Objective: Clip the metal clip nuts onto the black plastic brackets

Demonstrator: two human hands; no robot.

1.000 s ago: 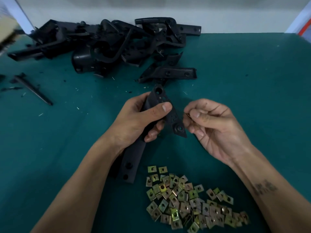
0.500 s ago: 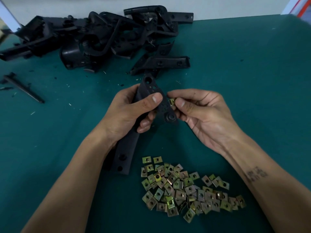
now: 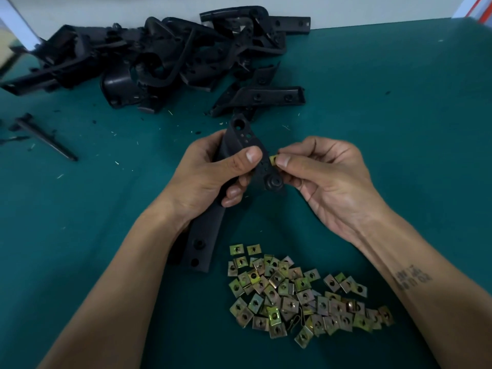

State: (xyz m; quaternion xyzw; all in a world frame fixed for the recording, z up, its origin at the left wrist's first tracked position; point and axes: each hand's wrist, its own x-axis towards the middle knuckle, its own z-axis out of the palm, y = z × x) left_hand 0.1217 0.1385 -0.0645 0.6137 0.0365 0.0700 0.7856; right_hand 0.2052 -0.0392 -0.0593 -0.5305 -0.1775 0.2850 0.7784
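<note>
My right hand (image 3: pixel 327 179) has brought the clip nut (image 3: pixel 273 159), pinched in its fingers, to the edge of the bracket (image 3: pixel 241 145) at centre frame, gripped by my left hand (image 3: pixel 210 179); pushing it on comes next.

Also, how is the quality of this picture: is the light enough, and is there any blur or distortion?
Head view: the light is dim and bluish, so the pile of black brackets loses detail; the left hand, right hand, held bracket and clip nut are sharp; wide-angle bending curves the table's far edge; the top left corner is blurred.
</note>
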